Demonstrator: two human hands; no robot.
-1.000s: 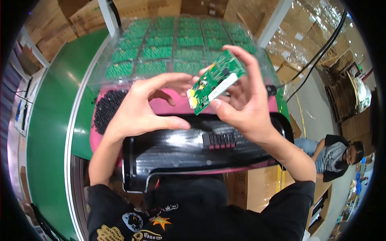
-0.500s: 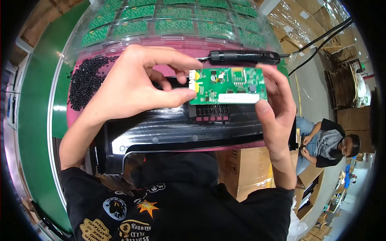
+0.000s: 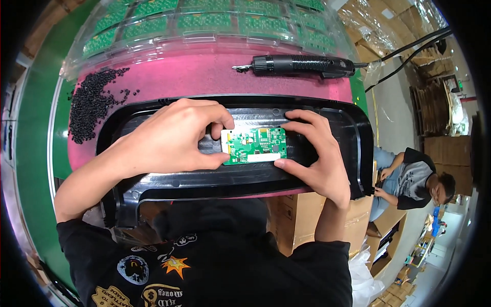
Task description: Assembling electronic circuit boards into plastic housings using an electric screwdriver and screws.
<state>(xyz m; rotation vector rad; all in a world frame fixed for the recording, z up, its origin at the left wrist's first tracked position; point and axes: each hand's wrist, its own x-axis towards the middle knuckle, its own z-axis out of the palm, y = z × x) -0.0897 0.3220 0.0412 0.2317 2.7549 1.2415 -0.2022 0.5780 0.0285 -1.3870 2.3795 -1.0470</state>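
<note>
A green circuit board [image 3: 266, 146] with white connectors on its left end and a white label strip lies level at the middle of a black plastic housing [image 3: 189, 185]. My left hand [image 3: 179, 135] pinches the board's left end between thumb and fingers. At the opposite end, the fingertips and thumb of my right hand [image 3: 317, 153] grip the right corners. The board covers the part of the housing beneath it, so whether it is fully seated cannot be seen. The housing rests open side up on a pink mat [image 3: 189, 71].
Beyond the housing lies a black electric screwdriver [image 3: 302, 66], its cord running off right. Small black screws [image 3: 94, 105] are heaped at the left. Clear trays [image 3: 204, 25] of green boards stand at the back. A seated person [image 3: 414, 179] is at the right beside cardboard boxes [image 3: 307, 220].
Both hands have brought the circuit board down from above the housing to its middle. My hands still hold its two ends. The view has shifted slightly.
</note>
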